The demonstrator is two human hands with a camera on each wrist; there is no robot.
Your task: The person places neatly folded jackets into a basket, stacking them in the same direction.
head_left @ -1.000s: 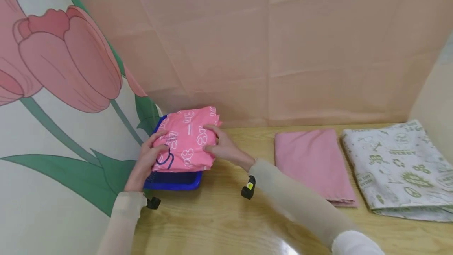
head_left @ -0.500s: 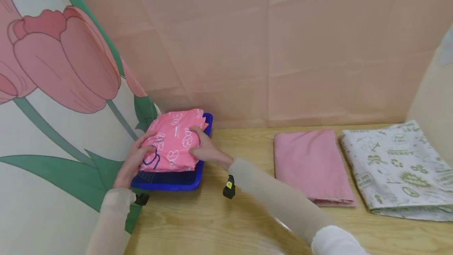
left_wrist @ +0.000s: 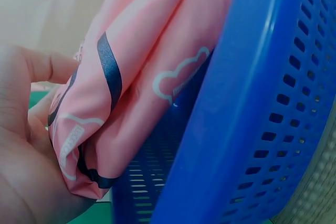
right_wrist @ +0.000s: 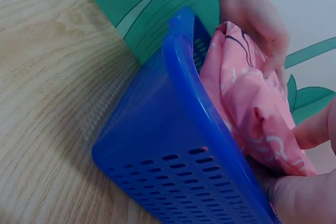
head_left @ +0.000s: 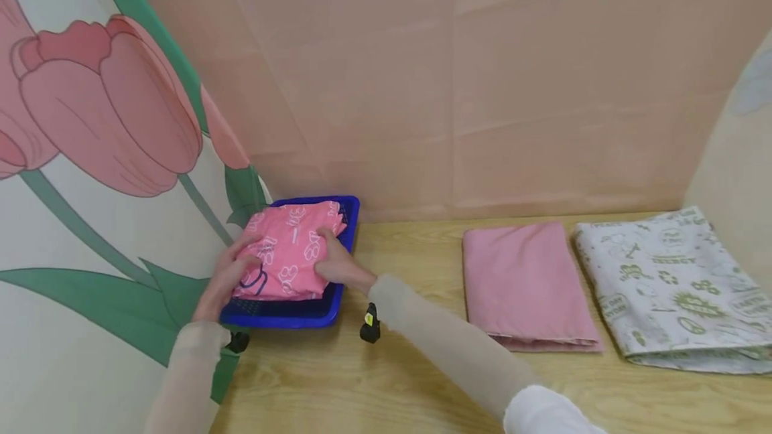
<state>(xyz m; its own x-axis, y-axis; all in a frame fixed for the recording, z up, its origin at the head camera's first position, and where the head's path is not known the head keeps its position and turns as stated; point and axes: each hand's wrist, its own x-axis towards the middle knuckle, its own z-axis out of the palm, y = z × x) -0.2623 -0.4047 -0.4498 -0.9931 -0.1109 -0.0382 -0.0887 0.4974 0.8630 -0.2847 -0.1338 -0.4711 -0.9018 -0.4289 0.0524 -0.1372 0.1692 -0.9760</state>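
Both hands hold a folded bright pink cloth (head_left: 286, 253) with white line drawings and a dark blue loop. It lies at the mouth of a blue plastic basket (head_left: 301, 321) with slotted walls. My left hand (head_left: 226, 278) grips the cloth's left edge, thumb on top and fingers beneath, as the left wrist view shows. The right hand (head_left: 338, 264) pinches the opposite edge near the basket's right rim. In the right wrist view the cloth (right_wrist: 252, 93) dips inside the rim (right_wrist: 184, 72), and the right fingers reach below it.
A folded plain pink cloth (head_left: 527, 286) lies on the wooden table (head_left: 374, 387) to the right. Beside it is a folded white cloth (head_left: 669, 286) with green print. A tulip-patterned wall (head_left: 108, 106) stands close at the left, and a beige sheet (head_left: 452, 86) hangs behind.
Both hands have carried the folded cloth left, then lowered it into the basket's opening. More of the basket's back and right rim now shows. The other two cloths stay put.
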